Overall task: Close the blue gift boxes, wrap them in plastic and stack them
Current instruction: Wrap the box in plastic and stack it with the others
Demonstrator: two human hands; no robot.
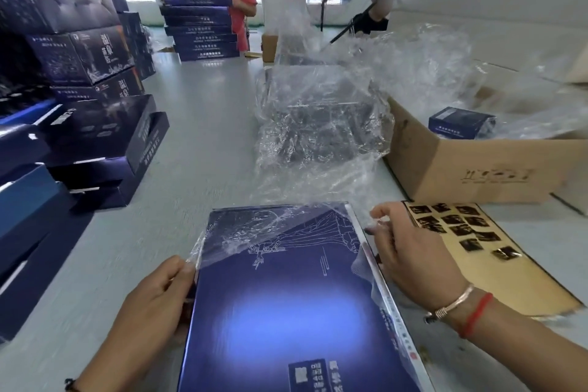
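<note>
Closed blue gift box (286,302) lies between my left hand (152,302) and right hand (413,254); both pinch plastic film (254,232). Pull evenly, keeping tension.

A box (286,305) lies on the desk (203,143) between both hands, plastic (318,143) heaped behind it. Boxes are piled (89,99) at left, a carton (477,165) stands at right, a sheet (496,264) before it, a stack (200,22) far behind.
</note>
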